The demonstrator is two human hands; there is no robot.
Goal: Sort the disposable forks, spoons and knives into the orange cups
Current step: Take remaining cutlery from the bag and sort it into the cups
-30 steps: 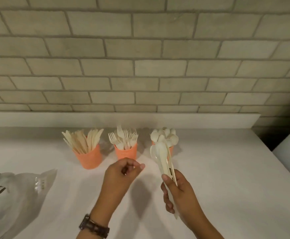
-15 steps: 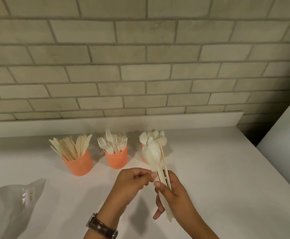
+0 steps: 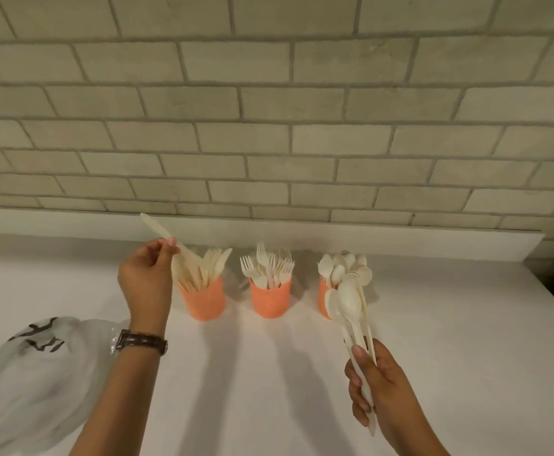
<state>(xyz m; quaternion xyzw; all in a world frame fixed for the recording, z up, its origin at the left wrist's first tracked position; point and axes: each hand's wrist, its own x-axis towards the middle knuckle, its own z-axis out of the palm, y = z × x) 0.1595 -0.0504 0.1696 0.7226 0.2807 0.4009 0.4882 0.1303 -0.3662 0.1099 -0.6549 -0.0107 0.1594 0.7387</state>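
Head view of a white counter [image 3: 433,324] set against a grey brick wall [image 3: 269,126], with a low white ledge [image 3: 400,241] at the wall's foot. The only marking in sight is a dark print [image 3: 37,337] on the crumpled clear plastic bag [image 3: 39,373] lying at the near left; it is blurred and cannot be read. Three orange cups stand in a row near the ledge, apart from one another. The left cup [image 3: 205,302] holds knives [image 3: 208,268], the middle cup [image 3: 270,299] holds forks [image 3: 267,264] with tines up, and the right cup [image 3: 324,301] holds spoons [image 3: 344,266] with bowls up. The left hand [image 3: 145,278], with a dark-strapped watch [image 3: 140,342] on its wrist, is raised just left of the left cup. Its thumb and forefinger pinch a single knife [image 3: 157,227] near mid-length, the other fingers curled beneath. The knife is tilted, upper end toward the wall and lower end among the tops of the standing knives; whether it sits inside the cup cannot be told. The right hand [image 3: 377,386] is held above the near right of the counter, fingers curled round the handles of a bundle [image 3: 351,304] of cutlery and thumb pressed along the front. Two spoon bowls show at the top of the bundle, partly hiding the right cup behind; the kind of the remaining pieces cannot be told.
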